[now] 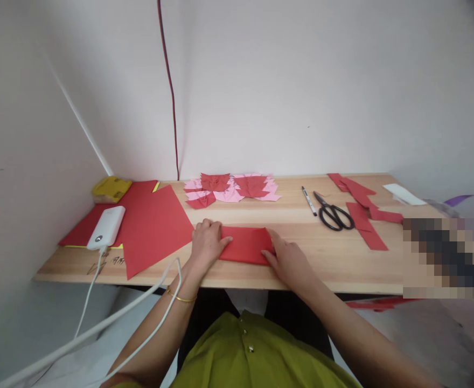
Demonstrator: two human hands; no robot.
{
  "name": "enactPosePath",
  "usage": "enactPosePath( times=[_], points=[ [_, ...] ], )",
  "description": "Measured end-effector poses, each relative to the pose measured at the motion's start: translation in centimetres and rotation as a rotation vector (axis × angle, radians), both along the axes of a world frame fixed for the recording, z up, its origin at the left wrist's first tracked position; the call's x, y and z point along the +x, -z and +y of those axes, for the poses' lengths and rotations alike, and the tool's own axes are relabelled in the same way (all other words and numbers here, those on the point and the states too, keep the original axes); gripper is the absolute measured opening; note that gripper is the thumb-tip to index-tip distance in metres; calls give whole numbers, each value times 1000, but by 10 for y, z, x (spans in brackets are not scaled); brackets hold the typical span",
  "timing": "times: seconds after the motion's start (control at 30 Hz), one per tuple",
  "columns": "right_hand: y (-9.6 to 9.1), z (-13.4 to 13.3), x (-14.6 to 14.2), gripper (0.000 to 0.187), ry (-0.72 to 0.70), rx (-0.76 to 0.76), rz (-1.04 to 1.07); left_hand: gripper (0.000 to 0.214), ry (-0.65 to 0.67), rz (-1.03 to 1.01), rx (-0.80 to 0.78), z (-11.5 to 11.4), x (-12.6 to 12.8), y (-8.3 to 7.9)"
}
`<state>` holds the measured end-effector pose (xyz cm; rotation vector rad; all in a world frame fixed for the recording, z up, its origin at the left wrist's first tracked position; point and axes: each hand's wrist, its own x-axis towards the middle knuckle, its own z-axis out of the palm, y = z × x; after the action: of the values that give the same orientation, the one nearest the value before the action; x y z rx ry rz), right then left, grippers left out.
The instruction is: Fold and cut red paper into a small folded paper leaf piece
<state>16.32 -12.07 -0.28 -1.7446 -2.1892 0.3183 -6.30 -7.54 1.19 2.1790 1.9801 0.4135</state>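
A folded red paper [245, 245] lies flat near the front edge of the wooden table [326, 258]. My left hand [207, 241] rests on its left end, fingers curled and pressed down on the paper. My right hand [286, 257] presses on its right end with fingers held together and thumb tucked at the paper's lower corner. Both hands pin the sheet to the table.
Red paper sheets [148, 223] with a white power bank [106, 227] lie left, its cables hanging off the front. A yellow packet [111, 188] sits in the back left corner. Folded red and pink paper shapes [232, 188] lie behind; pen [308, 200], scissors [334, 214] and red strips [364, 213] right.
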Motion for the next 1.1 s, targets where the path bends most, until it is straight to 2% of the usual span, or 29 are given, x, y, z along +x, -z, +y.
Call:
enactPosePath(
  times=[0.1, 0.17, 0.27, 0.4, 0.43, 0.5, 0.6, 0.7, 0.83, 1.0, 1.1],
  points=[
    [3, -4, -1, 50, 28, 3, 24, 35, 34, -84, -31, 11, 0, 6],
    [5, -6, 0, 50, 41, -11, 75, 23, 72, -201, -33, 13, -3, 9],
    [6, -2, 6, 57, 68, 12, 236, 12, 114, -543, -103, 12, -6, 11],
    [-4, 16, 17, 69, 157, -6, 539, 25, 43, -1024, -208, 9, -7, 8],
    [-9, 22, 19, 64, 166, -59, 602, 27, 28, -1098, -214, 10, -6, 7],
    [-19, 34, 21, 44, 80, -219, 718, 30, 11, -1202, -211, 14, -4, 3],
    [-29, 54, 19, 34, -19, -306, 884, 31, 1, -1287, -189, 24, 1, -1],
    [-32, 75, 17, 30, -33, -224, 927, 31, 41, -1349, -184, 36, 4, -7],
    [-25, 95, 17, 33, -14, -165, 916, 28, 99, -1390, -210, 51, 5, -10],
    [-9, 102, 19, 35, 3, -195, 925, 25, 83, -1483, -247, 60, 7, 5],
    [-4, 102, 19, 36, -15, -206, 966, 26, 34, -1466, -220, 62, 7, 14]
  ],
)
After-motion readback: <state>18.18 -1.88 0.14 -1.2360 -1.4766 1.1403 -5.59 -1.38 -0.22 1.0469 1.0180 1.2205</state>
